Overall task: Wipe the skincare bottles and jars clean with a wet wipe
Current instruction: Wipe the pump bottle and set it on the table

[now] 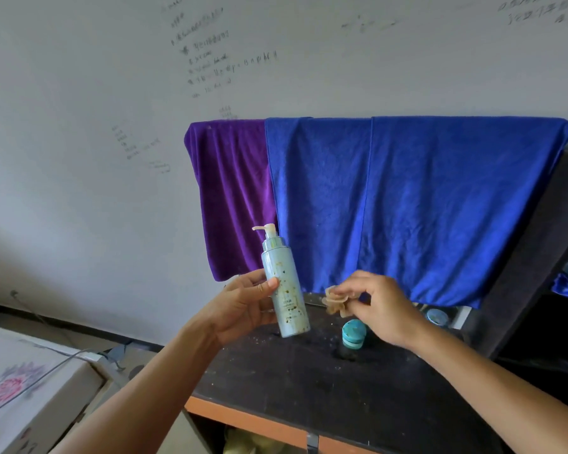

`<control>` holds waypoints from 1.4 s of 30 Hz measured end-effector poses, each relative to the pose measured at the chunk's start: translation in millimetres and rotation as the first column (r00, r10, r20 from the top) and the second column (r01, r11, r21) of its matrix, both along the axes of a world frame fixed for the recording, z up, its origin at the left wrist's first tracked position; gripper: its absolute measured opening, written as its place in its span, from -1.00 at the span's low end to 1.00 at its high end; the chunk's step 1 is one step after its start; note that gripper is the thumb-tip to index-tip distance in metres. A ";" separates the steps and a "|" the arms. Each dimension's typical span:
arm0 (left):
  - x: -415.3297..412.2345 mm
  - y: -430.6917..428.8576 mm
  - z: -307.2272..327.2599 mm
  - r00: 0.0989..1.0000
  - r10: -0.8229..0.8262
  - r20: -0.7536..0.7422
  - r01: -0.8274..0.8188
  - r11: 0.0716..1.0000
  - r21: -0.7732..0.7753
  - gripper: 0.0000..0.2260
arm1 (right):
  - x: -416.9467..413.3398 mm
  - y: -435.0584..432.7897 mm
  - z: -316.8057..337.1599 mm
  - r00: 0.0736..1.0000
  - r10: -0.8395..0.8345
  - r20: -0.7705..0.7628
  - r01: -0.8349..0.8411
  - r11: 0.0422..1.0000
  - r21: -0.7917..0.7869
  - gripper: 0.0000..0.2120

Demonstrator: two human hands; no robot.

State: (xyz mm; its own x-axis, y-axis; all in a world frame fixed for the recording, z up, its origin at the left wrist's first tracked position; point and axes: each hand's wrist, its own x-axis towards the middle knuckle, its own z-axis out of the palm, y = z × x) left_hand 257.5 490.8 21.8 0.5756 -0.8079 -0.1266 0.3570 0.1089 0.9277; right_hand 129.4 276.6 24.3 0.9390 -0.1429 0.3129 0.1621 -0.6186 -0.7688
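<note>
Pale-blue pump bottle (286,291), flecked with brown grime, sits tilted in the left hand (243,306), thumb clamped across its front, raised above the black tabletop (309,381). Right hand (377,306) pinches a crumpled, soiled wet wipe (336,301) just beside it. Below, a teal jar (353,334) stands on the table; blue towel (417,204) and purple towel (233,194) hang behind.

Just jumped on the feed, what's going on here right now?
A person is cleaning skincare containers at a dark table. The left hand holds a pale blue pump bottle up off the table, tilted slightly; it is still speckled with brownish spots. The right hand pinches a crumpled, soiled wipe just beside the bottle, not touching it. A teal jar stands on the table below, with another further back.
</note>
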 end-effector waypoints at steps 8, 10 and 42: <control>-17.8 -21.9 -3.9 0.990 -0.135 0.047 0.134 0.991 0.025 -0.22 | 27.6 28.4 47.0 0.980 0.010 0.201 -0.025 0.997 0.074 -0.72; -17.0 -18.9 -4.4 0.993 -0.105 0.045 0.105 0.994 0.003 -0.22 | 20.2 30.1 33.3 0.984 0.051 0.169 -0.056 0.998 0.027 -0.67; -12.3 -2.9 -7.9 0.994 -0.113 0.010 0.113 0.993 -0.016 -0.36 | 11.4 17.8 21.3 0.968 -0.024 0.250 -0.003 0.994 0.107 -0.71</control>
